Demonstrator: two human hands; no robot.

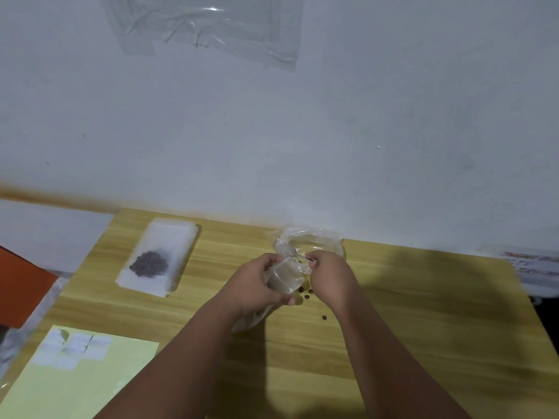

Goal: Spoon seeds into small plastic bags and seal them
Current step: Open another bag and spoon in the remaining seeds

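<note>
Label sheet (90, 385): a pale yellow sheet at the near left corner of the wooden table (408, 343), with small white stickers on its top part.
Stack of small bags (160, 255): flat clear bags piled at the far left; the top one holds a dark heap of seeds (148, 263), so I judge that at least one bag is already filled. If it is sealed I cannot tell.
Left hand (257, 285): fingers curled around a small clear bag (286, 278), holding it up above the table, mouth upward.
Right hand (325, 273): fingertips pinched at the mouth of the same bag. A spoon is not visible, and if the hand holds something small I cannot tell.
Loose seeds (306, 294): a few dark seeds lie on the table just under the hands.
Larger plastic bag (311, 241): crumpled, behind the hands, near the wall.
Progress: this bag looks almost empty; filling and sealing are left.
</note>
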